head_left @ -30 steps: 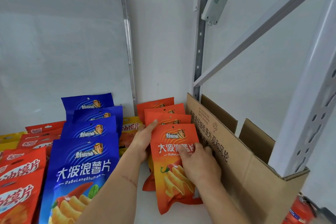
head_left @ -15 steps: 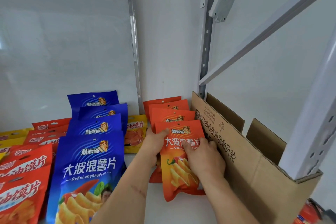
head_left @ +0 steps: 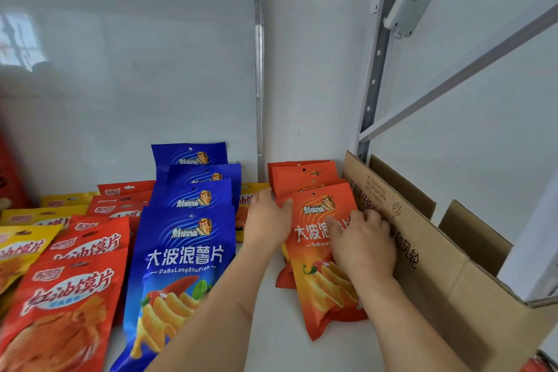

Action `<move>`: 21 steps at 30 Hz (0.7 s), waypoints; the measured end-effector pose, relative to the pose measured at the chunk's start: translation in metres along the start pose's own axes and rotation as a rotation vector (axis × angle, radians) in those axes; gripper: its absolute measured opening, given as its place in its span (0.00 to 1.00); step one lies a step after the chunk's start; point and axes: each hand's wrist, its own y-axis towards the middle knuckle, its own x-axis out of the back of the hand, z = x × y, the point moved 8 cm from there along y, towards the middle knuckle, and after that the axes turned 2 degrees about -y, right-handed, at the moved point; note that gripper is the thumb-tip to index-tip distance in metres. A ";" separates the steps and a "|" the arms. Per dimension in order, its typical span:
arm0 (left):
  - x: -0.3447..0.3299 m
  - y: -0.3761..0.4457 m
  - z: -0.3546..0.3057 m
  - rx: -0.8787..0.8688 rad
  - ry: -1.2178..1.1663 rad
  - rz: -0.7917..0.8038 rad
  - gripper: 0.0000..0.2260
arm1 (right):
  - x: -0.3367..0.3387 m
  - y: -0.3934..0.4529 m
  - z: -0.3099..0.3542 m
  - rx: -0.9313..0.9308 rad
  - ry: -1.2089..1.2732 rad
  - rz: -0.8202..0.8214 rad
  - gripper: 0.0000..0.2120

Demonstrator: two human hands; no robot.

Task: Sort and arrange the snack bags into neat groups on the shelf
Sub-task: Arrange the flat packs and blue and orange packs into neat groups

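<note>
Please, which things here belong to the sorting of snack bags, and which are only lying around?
Belong to the job:
orange bags
blue bags
red bags
yellow bags
left hand
right hand

Only lying around:
cardboard box
grey device
</note>
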 end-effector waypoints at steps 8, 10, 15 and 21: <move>0.078 -0.025 -0.016 -0.228 0.381 -0.234 0.16 | 0.016 -0.024 0.095 0.390 0.310 -0.179 0.11; 0.093 -0.028 -0.015 -0.278 0.498 -0.284 0.17 | 0.000 -0.028 0.122 0.425 0.433 0.032 0.11; 0.110 -0.023 -0.007 -0.383 0.756 -0.282 0.17 | -0.043 -0.023 0.157 0.306 0.364 0.369 0.13; 0.124 -0.015 0.004 -0.436 0.734 -0.286 0.15 | -0.088 -0.017 0.169 0.132 0.296 0.573 0.09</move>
